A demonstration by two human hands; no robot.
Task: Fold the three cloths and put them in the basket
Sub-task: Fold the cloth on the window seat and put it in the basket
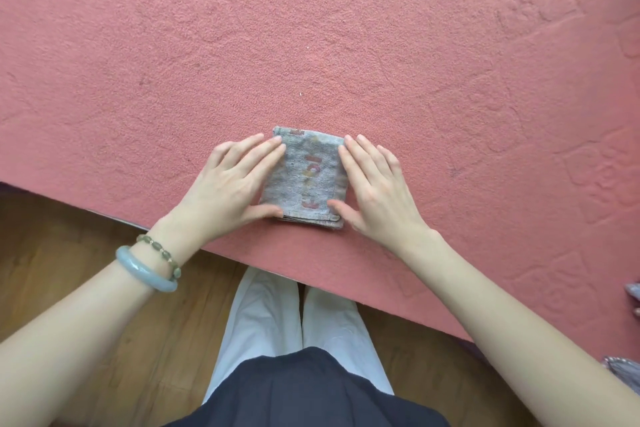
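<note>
A folded cloth lies just below the middle of the frame, near the front edge of a desk that is covered in rose-pink, nubby, towel-like fabric with embossed patterns toward the upper right. The cloth is a small grey rectangle of worn, fuzzy weave, printed with faded red and yellow marks, and its stacked layers show along the lower edge. The left hand lies flat on the desk against the cloth's left side, fingers straight and together, thumb touching the lower left corner. The right hand mirrors it on the right side, fingers extended and thumb at the lower right corner; neither hand grips anything. On the left wrist sit a smooth pale blue-green bangle and a beaded bracelet. Below the desk edge are white trousers, a dark garment and a wooden plank floor. Scraps of greyish fabric at the lower right edge are too cut off to identify.
</note>
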